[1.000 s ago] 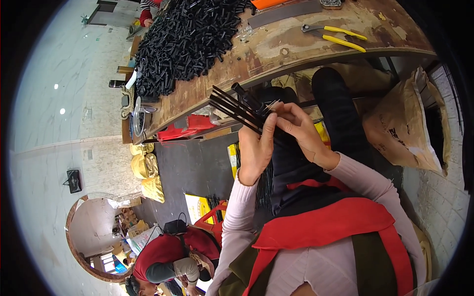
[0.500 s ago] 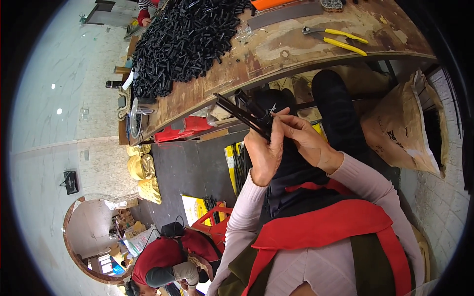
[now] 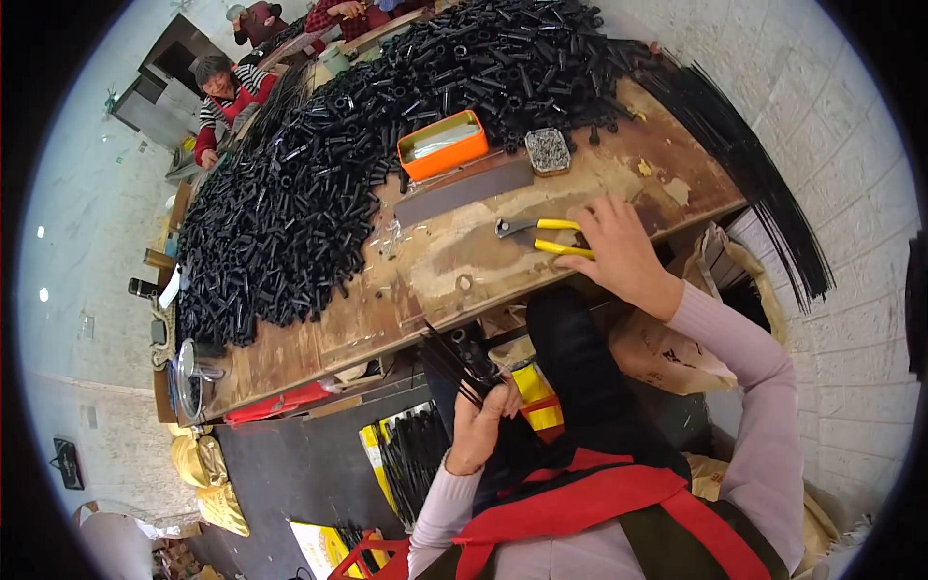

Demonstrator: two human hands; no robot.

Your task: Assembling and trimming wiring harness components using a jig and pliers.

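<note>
A right hand [image 3: 619,253] at yellow-handled pliers [image 3: 555,225], a left hand [image 3: 480,430] closed around black parts

The 2 hands are well apart. The left hand, low in front of the body, is clamped on several thin black rods [image 3: 441,338] and a black tube [image 3: 476,356], all pointing up and away. The right hand reaches over the surface [image 3: 435,271], at the pliers' 2 yellow handles, fingers by the upper handle and thumb by the lower. Whether it grips them firmly, I cannot tell. The pliers lie near the front edge, handles spread, metal head pointing left.

For a sound pick-up, the fingers would best wrap 1 handle and the palm or thumb take the other, well back from the head, so the tool opens and closes freely. The left hand's grip should be snug enough that no rod slides, without bending any.

Beyond the pliers lie a flat grey strip [image 3: 464,195], an orange box [image 3: 445,167] and a small tray [image 3: 553,172] of tiny silvery pieces. Nearer the edge is a small ring [image 3: 464,282]. A big heap of short black tubes [image 3: 290,203] covers the left and far side; long black strands [image 3: 749,169] overhang the right end. At the far left, a co-worker in striped sleeves [image 3: 210,114] sits beside the heap.
</note>
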